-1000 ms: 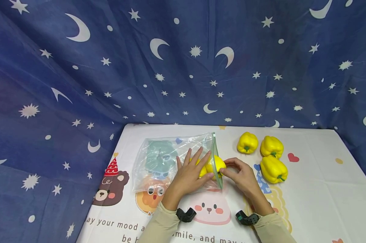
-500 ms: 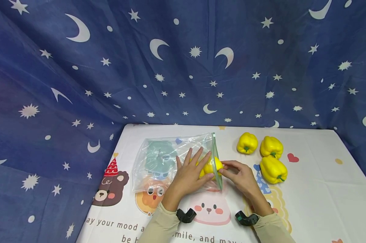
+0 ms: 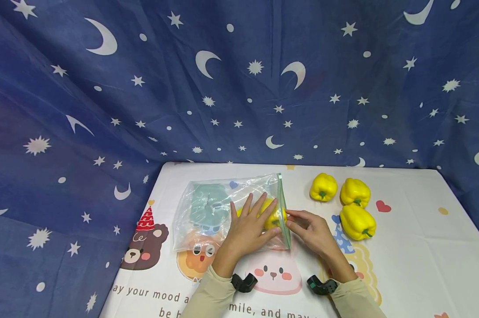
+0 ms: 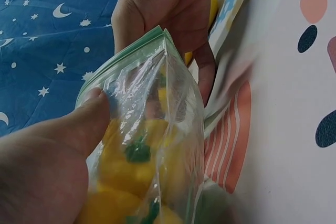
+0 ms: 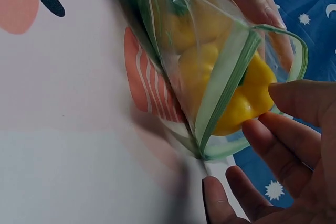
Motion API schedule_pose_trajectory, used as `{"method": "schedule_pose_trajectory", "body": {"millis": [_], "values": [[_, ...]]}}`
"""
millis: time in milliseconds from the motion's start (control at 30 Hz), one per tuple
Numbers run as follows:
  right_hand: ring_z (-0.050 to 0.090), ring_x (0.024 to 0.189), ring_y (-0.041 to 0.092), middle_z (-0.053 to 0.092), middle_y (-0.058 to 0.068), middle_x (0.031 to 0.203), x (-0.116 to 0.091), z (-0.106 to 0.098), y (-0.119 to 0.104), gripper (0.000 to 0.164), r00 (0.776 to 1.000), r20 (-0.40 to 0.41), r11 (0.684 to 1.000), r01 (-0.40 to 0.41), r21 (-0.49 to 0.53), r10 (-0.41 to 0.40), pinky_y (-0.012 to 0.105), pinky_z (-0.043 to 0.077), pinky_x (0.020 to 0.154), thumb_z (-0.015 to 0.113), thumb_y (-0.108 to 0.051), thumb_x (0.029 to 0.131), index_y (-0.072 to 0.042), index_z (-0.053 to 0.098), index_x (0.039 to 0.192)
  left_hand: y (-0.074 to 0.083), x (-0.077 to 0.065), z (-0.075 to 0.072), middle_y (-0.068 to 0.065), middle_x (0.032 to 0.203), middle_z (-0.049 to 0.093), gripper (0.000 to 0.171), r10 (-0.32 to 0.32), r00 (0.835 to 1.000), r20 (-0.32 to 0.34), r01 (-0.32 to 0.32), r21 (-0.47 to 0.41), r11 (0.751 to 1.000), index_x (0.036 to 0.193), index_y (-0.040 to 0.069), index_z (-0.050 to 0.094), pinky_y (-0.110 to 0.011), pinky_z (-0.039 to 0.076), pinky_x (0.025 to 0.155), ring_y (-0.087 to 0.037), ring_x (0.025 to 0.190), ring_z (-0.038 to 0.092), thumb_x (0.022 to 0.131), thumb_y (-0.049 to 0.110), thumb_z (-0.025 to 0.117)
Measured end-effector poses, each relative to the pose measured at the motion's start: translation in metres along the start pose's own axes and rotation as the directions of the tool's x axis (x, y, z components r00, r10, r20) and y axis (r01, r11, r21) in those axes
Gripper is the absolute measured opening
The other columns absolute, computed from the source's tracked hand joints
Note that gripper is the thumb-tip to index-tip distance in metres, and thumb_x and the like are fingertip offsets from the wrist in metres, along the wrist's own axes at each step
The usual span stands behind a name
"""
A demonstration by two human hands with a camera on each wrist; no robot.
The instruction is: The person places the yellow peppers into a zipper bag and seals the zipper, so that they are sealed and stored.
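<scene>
A clear zip bag (image 3: 183, 221) with a green-edged mouth lies on its side, mouth to the right. Inside, right at the mouth, sits a yellow bell pepper (image 5: 247, 103); another yellow bell pepper (image 5: 184, 32) is deeper in. My left hand (image 3: 247, 229) rests over the bag with fingers spread, its thumb along the bag's side near the green edge in the left wrist view. The fingertips of my right hand (image 3: 312, 232) press on the outer end of the pepper at the mouth. In the right wrist view the bag's mouth gapes around that pepper.
Three yellow bell peppers stand to the right: one at the back (image 3: 323, 187), one beside it (image 3: 355, 192), and one nearer (image 3: 357, 222). A white cartoon-print cloth (image 3: 422, 247) covers the table. A blue star-and-moon curtain (image 3: 239, 88) hangs behind and at the left.
The pepper at the mouth has moved left, past the green edge into the bag, with my right fingertips following it. My left hand has barely moved.
</scene>
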State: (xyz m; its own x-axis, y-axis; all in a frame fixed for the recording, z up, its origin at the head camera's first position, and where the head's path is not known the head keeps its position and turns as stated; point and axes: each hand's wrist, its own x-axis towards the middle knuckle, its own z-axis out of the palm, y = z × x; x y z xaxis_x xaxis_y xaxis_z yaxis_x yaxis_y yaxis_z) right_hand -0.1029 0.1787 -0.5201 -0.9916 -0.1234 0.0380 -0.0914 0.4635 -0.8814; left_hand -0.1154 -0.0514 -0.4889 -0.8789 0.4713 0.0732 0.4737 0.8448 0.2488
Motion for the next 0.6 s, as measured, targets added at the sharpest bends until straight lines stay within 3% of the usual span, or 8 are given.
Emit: {"method": "schedule_pose_trajectory", "body": {"millis": [300, 600], "values": [[0.074, 0.105, 0.025, 0.068, 0.015, 0.134, 0.0011, 0.0021, -0.0066, 0.046, 0.995, 0.094, 0.999, -0.012, -0.040, 0.016, 0.025, 0.058, 0.083, 0.069, -0.019, 0.098, -0.020, 0.060, 0.143, -0.0006, -0.0002, 0.0038, 0.003, 0.172, 0.019, 0.074, 0.018, 1.000, -0.006, -0.018, 0.021, 1.000, 0.163, 0.044, 0.015, -0.081, 0.015, 0.113, -0.039, 0.157, 0.020, 0.098, 0.075, 0.036], [0.071, 0.114, 0.030, 0.066, 0.019, 0.136, 0.0018, 0.0018, -0.0061, 0.047, 0.994, 0.111, 0.998, 0.000, -0.057, 0.007, 0.042, 0.058, 0.094, 0.066, -0.018, 0.100, -0.019, 0.057, 0.146, -0.0014, 0.0003, 0.0040, 0.002, 0.172, 0.020, 0.075, 0.019, 1.000, 0.001, -0.019, 0.027, 0.999, 0.163, 0.044, 0.015, -0.081, 0.017, 0.113, -0.037, 0.157, 0.024, 0.098, 0.075, 0.036]]}}
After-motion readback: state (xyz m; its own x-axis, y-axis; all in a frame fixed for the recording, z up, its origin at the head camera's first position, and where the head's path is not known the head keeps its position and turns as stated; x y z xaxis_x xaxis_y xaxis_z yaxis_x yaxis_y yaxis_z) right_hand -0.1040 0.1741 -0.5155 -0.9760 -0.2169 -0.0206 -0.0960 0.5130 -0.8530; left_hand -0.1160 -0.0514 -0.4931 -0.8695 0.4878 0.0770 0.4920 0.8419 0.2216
